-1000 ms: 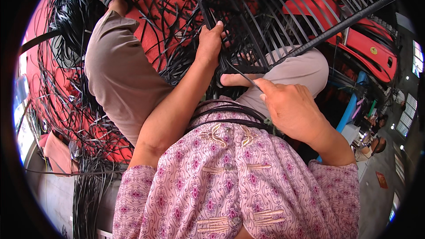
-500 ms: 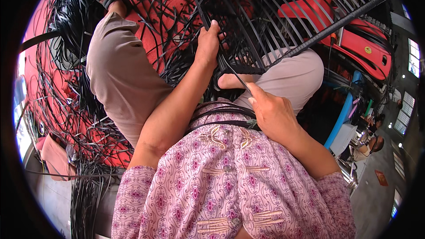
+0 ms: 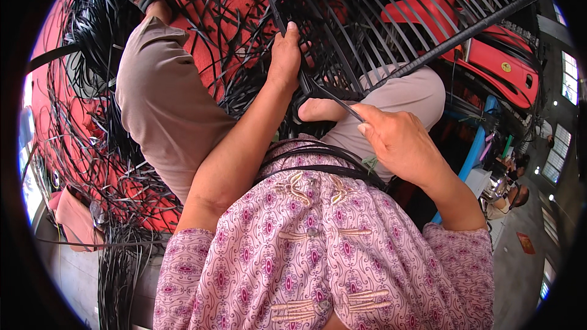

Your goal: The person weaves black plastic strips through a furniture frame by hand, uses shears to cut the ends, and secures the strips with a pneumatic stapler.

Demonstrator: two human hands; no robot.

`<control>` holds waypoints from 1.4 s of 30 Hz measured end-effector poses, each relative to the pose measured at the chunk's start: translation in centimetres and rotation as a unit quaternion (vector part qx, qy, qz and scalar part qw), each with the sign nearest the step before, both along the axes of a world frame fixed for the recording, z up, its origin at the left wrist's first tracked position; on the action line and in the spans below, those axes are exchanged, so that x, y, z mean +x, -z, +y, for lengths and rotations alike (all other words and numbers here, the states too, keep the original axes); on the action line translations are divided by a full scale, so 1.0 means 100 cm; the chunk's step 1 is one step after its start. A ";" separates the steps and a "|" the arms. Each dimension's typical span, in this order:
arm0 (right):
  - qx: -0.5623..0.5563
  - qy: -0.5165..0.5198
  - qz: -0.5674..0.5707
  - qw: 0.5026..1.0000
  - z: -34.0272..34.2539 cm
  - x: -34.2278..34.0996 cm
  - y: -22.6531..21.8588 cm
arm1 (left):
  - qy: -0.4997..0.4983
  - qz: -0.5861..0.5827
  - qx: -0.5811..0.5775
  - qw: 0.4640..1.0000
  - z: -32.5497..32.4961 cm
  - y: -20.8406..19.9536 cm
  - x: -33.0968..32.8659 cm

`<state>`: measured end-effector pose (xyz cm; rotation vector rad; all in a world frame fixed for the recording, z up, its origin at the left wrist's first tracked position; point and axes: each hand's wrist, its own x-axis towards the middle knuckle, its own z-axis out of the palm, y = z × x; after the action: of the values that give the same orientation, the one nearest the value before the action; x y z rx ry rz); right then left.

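A black frame with flat black strips strung in parallel across it rests by my bent leg. My left hand is wrapped round the frame's near-left bar, thumb along the top, its fingers mostly hidden behind. From that bar a narrow black strip runs taut toward me. My right hand pinches this strip between thumb and fingers, over my right thigh. More loose black strips lie across my lap, with a small green tuft by them.
Tangled black strips cover much of the red ground on the left. A red plastic seat-like piece and a red casing stand behind the frame. A pink object lies far left. People sit in the right background.
My right hand has moved right and slightly away from the frame's bar, drawing the strip with it. The left hand keeps its grip, shifted very slightly up.
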<state>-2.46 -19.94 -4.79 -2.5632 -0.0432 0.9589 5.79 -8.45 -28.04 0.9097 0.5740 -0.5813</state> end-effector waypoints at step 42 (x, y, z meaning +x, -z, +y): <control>-0.002 -0.035 -0.113 0.993 -0.007 -0.045 0.039 | 0.002 0.024 0.023 0.999 -0.003 0.017 -0.004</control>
<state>-6.92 -20.63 -8.68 -2.6783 -0.1955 0.6882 5.36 -8.75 -29.78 0.9429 0.6302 -0.5965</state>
